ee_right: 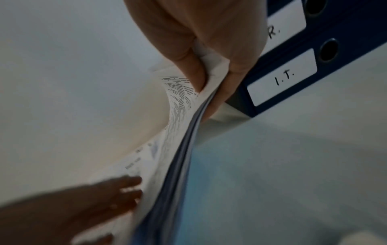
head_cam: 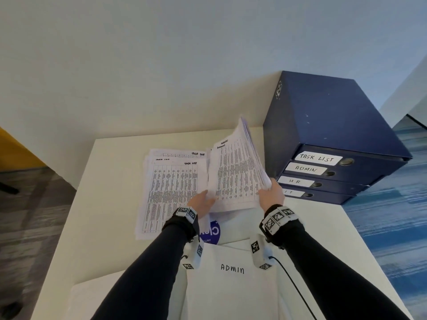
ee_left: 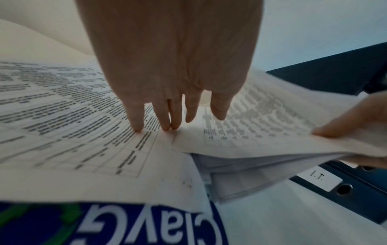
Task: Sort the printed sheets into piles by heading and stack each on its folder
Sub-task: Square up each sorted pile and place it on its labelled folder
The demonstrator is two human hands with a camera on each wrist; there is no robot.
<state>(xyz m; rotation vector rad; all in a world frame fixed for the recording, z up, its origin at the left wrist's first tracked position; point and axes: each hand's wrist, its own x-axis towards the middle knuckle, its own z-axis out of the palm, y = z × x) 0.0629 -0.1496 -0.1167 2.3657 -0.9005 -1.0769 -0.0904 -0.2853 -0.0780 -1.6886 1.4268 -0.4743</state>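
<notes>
My right hand grips the lower right corner of a thick stack of printed sheets and holds it tilted up off the table; the right wrist view shows thumb and fingers pinching the stack's edge. The top sheets read ADMIN. My left hand lies with straight fingers at the stack's lower left, touching the paper. A pile headed TASK LIST lies flat to the left. A white folder marked ADMIN sits nearest me.
A dark blue drawer box labelled TASK LIST, ADMIN, HR and IT stands at the right on the white table. A blue round logo shows under the papers. A black cable runs along the right arm. The wall is behind.
</notes>
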